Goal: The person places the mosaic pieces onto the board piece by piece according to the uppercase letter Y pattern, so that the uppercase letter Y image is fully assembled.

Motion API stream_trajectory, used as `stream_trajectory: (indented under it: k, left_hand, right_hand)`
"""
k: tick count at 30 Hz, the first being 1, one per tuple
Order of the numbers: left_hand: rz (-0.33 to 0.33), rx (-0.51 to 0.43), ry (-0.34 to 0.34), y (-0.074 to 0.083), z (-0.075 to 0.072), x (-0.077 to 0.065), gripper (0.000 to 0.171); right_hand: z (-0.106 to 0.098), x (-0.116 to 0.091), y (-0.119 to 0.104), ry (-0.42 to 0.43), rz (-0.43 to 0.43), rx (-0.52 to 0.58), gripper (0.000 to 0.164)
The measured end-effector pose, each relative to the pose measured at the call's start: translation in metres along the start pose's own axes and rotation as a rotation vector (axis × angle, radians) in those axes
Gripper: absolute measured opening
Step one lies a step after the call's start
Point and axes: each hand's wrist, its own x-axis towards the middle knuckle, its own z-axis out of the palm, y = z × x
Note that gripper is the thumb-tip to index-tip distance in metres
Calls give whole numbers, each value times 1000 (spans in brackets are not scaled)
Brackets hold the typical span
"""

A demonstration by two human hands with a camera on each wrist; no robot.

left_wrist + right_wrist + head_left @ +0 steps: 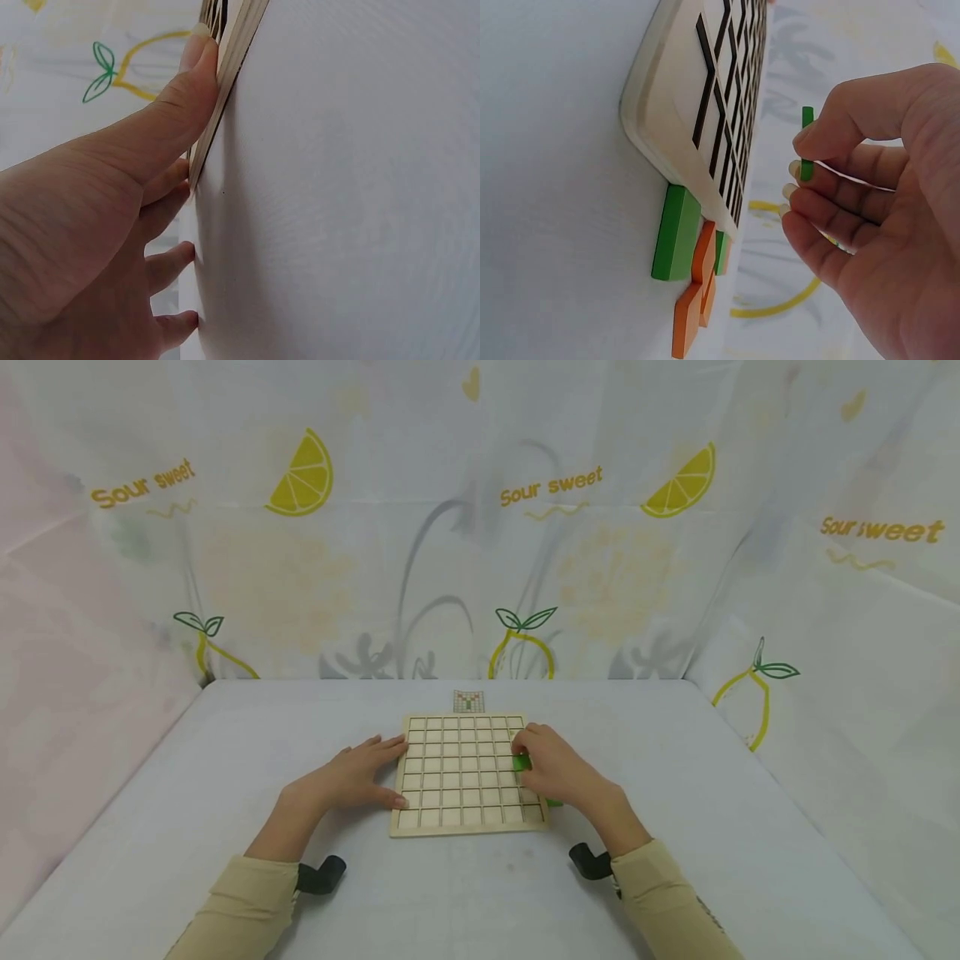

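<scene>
Pinching the green tile (808,116) in your right fingers (844,112), square it to a cell (506,764) before lowering; let your spread left fingers (375,748) steady the board (468,832).

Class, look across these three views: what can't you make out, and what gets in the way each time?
Head view: the small card's fine details are too small to read.
Head view: the orange pieces beside the board are hidden behind the right hand.
Left wrist view: most of the board is cut off by the top edge.
Right wrist view: the middle of the pinched green piece is covered by the right hand.
</scene>
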Motion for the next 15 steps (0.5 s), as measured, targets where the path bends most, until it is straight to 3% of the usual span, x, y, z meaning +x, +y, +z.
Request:
stream_trajectory:
  k: [15]
  left_hand:
    - [-5,-5,-11,1,-1,1,101]
  right_hand:
    - [6,4,-12,-13,-26,49,24]
